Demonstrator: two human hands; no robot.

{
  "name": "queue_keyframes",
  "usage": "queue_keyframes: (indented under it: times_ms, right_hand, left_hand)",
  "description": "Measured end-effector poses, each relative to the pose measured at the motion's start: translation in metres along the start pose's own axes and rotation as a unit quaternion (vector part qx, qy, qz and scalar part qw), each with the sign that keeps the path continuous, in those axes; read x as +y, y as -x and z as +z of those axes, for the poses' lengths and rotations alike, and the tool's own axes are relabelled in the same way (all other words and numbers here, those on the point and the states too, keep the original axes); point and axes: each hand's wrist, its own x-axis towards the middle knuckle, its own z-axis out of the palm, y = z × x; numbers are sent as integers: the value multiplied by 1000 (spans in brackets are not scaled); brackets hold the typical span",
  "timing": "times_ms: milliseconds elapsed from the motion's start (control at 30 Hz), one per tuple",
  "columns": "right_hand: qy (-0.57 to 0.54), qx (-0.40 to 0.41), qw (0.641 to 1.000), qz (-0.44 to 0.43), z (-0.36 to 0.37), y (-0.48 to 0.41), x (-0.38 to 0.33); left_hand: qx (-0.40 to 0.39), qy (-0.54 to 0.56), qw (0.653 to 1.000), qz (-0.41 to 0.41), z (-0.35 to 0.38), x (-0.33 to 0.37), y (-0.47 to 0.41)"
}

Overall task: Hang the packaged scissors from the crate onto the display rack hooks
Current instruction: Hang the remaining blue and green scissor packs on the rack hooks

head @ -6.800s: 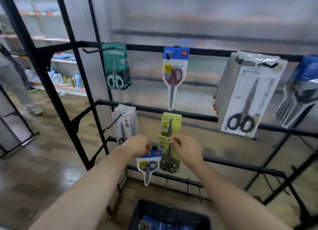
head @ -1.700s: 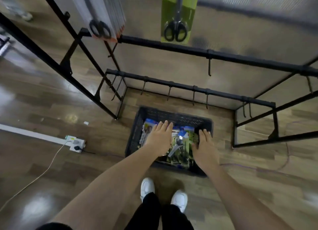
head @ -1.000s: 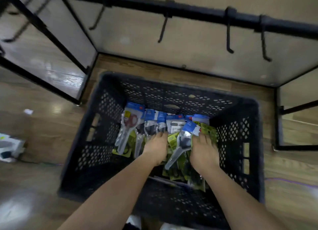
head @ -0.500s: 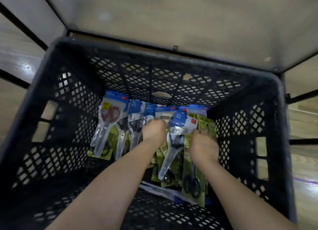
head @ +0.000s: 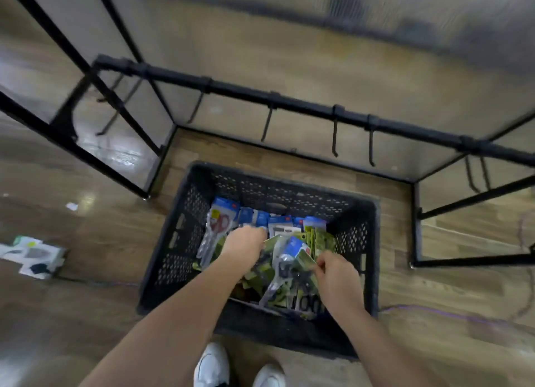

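Observation:
The black plastic crate (head: 173, 242) stands on the wood floor below the rack and holds several packaged scissors, some blue-topped (head: 221, 213), some on green cards (head: 321, 239). My left hand (head: 246, 246) reaches into the crate, its fingers curled over a bunch of packs. My right hand (head: 335, 276) pinches a green-card pack (head: 302, 260). A blue-topped pack (head: 285, 263) lies tilted between the two hands. The rack's lowest black rail (head: 304, 103) crosses above the crate, and bare hooks (head: 335, 135) hang from it. The frame is blurred by motion.
White and green boxes (head: 31, 255) lie on the floor at the left. My white shoes (head: 211, 366) stand just in front of the crate. A purple cable (head: 434, 311) runs over the floor on the right. Black rack legs (head: 86, 77) stand at the left.
The view has pulled back from deep inside the crate. Both hands have come up from the bottom, bringing a loose bunch of packs up with them.

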Motion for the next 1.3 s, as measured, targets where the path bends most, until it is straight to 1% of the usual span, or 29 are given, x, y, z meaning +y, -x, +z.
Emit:
queue_keyframes:
  times_ms: [100, 200, 267, 400, 500, 600, 667, 700, 733, 800, 833, 933, 1067, 1133, 1233, 1300]
  right_hand:
    - [36, 2, 999, -26, -63, 33, -41]
    - [63, 10, 996, -64, -129, 59, -83]
    - [59, 22, 994, -85, -173, 76, -112]
    - [49, 49, 993, -94, -248, 116, -165]
    - [60, 67, 987, -136, -291, 137, -196]
    - [60, 92, 981, -161, -326, 146, -215]
    - [41, 127, 974, -181, -347, 151, -224]
    - [35, 146, 970, -194, -355, 153, -228]
    - [34, 161, 965, -203, -363, 155, -232]
    - [32, 177, 960, -215, -373, 159, -237]
    - [29, 182, 958, -221, -376, 161, -240]
    - [6, 193, 953, -235, -383, 165, -245]
    - [-7, 213, 946, -244, -389, 168, -250]
    - [-15, 227, 939, -257, -392, 170, -254]
    - [-42, 266, 920, -285, -397, 169, -263]
    - [-67, 305, 900, -306, -401, 167, -273]
  left_hand:
    - [7, -30, 1000, 3, -75, 6, 56]
    - [45, -25, 999, 3, -156, 9, 109]
    - [70, -32, 997, 2, -212, 11, 143]
    - [159, -35, 987, 12, -305, 12, 209]
    - [220, -33, 974, 29, -364, 9, 246]
    - [289, -36, 955, 54, -415, 6, 276]
    - [366, -69, 920, 120, -444, 11, 293]
    - [393, -80, 902, 158, -457, 14, 302]
    - [404, -94, 890, 187, -469, 19, 310]
    - [415, -110, 875, 224, -488, 29, 323]
    - [420, -100, 872, 231, -495, 33, 325]
    - [411, -47, 885, 212, -514, 42, 327]
    - [399, 59, 897, 181, -526, 43, 323]
    - [385, 68, 902, 185, -526, 44, 320]
    - [364, 80, 909, 186, -528, 46, 315]
    - [351, 104, 913, 179, -532, 47, 310]
